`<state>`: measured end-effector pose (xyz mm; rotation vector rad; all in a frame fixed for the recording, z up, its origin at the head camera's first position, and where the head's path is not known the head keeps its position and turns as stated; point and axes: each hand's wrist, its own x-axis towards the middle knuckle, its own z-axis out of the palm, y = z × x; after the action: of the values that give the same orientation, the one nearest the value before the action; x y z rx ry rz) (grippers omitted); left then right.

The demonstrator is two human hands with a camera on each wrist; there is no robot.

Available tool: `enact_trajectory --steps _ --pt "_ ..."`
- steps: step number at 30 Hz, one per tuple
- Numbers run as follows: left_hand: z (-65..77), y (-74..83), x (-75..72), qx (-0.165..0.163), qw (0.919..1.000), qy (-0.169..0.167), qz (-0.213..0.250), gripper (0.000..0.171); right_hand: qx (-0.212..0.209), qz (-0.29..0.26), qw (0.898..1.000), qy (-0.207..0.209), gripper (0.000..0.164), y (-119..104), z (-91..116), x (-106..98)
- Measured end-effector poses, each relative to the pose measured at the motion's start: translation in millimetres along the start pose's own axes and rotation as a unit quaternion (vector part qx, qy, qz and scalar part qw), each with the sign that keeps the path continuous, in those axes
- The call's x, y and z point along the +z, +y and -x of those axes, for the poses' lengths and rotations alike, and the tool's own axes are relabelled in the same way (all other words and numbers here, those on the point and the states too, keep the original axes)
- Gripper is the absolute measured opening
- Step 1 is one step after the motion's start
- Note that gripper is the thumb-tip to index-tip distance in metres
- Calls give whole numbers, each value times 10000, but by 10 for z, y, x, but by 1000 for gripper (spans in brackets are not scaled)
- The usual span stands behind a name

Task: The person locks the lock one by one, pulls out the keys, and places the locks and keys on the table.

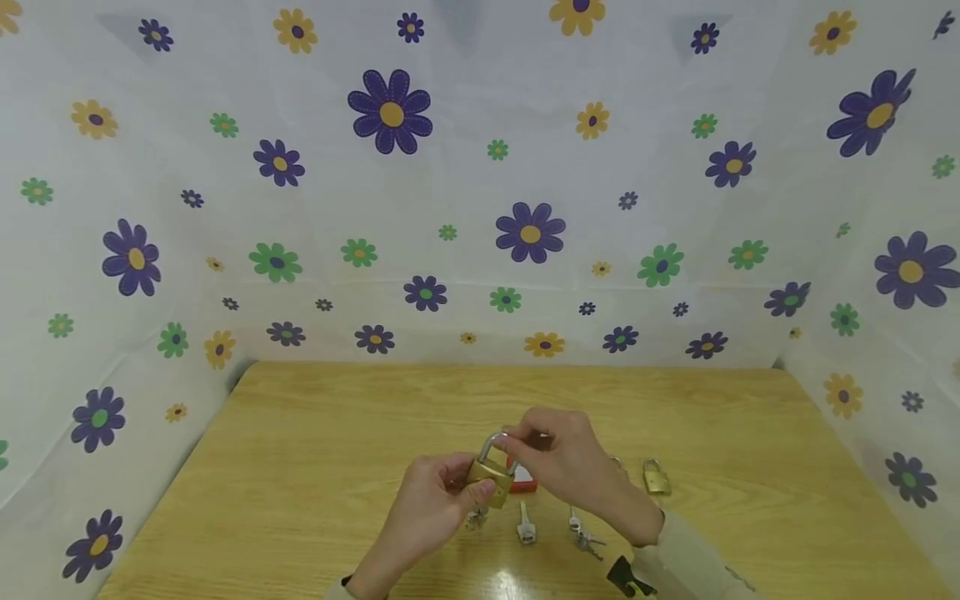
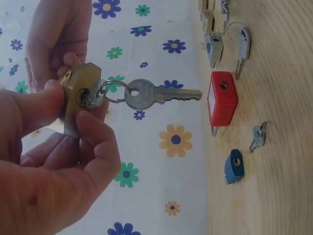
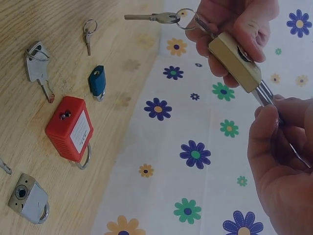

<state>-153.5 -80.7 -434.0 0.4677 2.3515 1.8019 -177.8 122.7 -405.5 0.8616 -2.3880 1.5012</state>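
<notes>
A brass padlock (image 1: pixel 491 472) with a silver shackle is raised over the table. My left hand (image 1: pixel 431 508) grips its body between thumb and fingers. At the top of the shackle (image 3: pixel 266 93), my right hand (image 1: pixel 577 458) pinches the metal with thumb and fingertips. One key (image 2: pixel 98 94) sits in the keyhole at the bottom of the body. From its ring (image 2: pixel 116 92) a second silver key (image 2: pixel 156 94) dangles free, its blade pointing toward the table in the left wrist view.
On the wooden table (image 1: pixel 337 433) lie a red padlock (image 2: pixel 225 100), a blue padlock (image 2: pixel 234 167), a silver padlock (image 3: pixel 30 198) and a small brass padlock (image 1: pixel 656 478). Several keys lie nearer me, including one large key (image 1: pixel 527 527). Flowered cloth (image 1: pixel 450 183) encloses the back and sides.
</notes>
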Motion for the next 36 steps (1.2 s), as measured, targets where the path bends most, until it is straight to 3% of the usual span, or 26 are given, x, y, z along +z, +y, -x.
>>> enact_trajectory --steps 9,18,25,32,36 --pt "-13 0 33 -30 9999 10 156 25 -41 -225 9997 89 15 13 22 22" --pt "-9 15 78 -102 9994 257 215 25 15 -300 9994 145 16 44 37 46" --pt "11 10 113 -287 9985 366 289 23 332 -539 9980 -64 18 60 48 61" --pt "-19 41 102 -128 9996 250 -3 24 800 -945 9919 -278 17 63 75 40" --pt "-18 67 78 -83 9998 117 -140 24 764 -729 9939 -322 19 37 71 16"
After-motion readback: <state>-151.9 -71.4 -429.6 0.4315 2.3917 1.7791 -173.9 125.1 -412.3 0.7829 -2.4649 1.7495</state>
